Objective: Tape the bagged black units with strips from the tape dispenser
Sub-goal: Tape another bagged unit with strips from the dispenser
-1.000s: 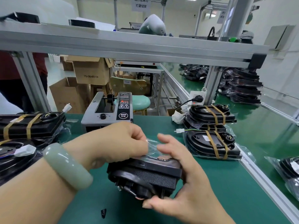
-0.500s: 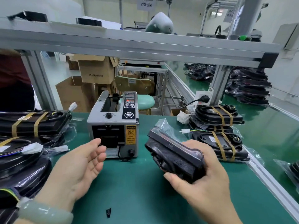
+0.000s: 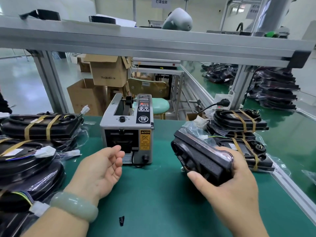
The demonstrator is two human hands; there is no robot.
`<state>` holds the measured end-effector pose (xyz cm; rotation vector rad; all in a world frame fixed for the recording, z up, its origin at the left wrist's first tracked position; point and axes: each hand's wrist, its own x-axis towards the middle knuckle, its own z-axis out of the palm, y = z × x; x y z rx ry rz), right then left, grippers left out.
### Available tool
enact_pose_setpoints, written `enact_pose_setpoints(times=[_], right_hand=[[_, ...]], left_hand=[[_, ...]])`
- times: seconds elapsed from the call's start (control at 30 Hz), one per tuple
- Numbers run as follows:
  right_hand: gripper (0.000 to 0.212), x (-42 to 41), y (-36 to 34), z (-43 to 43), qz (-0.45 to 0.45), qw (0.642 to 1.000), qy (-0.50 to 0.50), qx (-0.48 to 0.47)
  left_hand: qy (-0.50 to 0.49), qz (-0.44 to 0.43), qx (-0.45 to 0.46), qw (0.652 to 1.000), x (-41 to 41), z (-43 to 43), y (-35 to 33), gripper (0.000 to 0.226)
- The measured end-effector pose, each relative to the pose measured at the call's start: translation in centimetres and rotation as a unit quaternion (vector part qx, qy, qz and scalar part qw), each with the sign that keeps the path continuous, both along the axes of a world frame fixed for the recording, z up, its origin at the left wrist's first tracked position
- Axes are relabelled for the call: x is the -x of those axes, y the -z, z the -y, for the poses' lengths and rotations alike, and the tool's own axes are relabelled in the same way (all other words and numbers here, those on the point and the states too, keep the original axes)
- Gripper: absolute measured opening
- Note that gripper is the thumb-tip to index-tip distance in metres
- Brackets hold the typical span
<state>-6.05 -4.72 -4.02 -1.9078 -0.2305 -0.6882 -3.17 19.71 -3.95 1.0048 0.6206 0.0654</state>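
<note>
step in hand: fetching a strip; the bagged unit (image 3: 203, 158) is lifted and has no tape on it yet.
left hand (image 3: 100, 170): palm up, fingers loose and slightly curled, holding nothing; the fingertips are just beside the front opening (image 3: 121, 142) of the tape dispenser (image 3: 126, 124).
right hand (image 3: 234, 190): wrapped round the near end of the bagged unit, carrying it tilted to the right of the tape dispenser.
bagged unit: black, ribbed face towards the camera; the clear bag is bunched at its far end, where a white plug shows. It appears to be held above the tabletop (image 3: 153, 194).
tape dispenser: grey box at the middle of the tabletop, with a yellow caution label on the front. Whether a cut strip waits in the front opening cannot be told.
taped units: two piles with tan bands, one at right (image 3: 239, 122) just behind the bagged unit, one at far left (image 3: 41, 125).
untaped units (image 3: 25, 168): bagged, heaped at lower left beside the left forearm.
next move, judged: pinch a strip by its free end at the front opening, draw it clear, then lay it across the bagged unit. The right hand should keep the bag pulled snug so the band closes it.
</note>
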Motion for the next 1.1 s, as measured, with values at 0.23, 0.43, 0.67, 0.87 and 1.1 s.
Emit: enact_pose_setpoints(times=[0.23, 0.43, 0.67, 0.87, 1.1], right_hand=[[0.062, 0.2, 0.0, -0.3, -0.001, 0.999, -0.030, 0.030], [0.064, 0.1, 0.2, -0.3, -0.006, 0.999, -0.035, 0.034], [0.064, 0.3, 0.0, -0.2, -0.008, 0.999, -0.035, 0.031], [0.064, 0.3, 0.0, -0.3, -0.012, 0.999, -0.034, 0.030], [0.064, 0.3, 0.0, -0.3, -0.011, 0.999, -0.032, 0.031]], left_hand=[[0.004, 0.010, 0.026, 1.000, -0.5, 0.5, -0.6, 0.010], [0.002, -0.003, 0.055, 0.998, -0.9, 0.6, -1.2, 0.013], [-0.004, -0.014, 0.043, 0.999, -1.3, 0.8, -1.7, 0.014], [-0.012, -0.022, 0.019, 0.999, -1.6, 0.7, -2.0, 0.015], [-0.042, -0.037, -0.034, 0.998, -2.4, 1.1, -2.1, 0.018]])
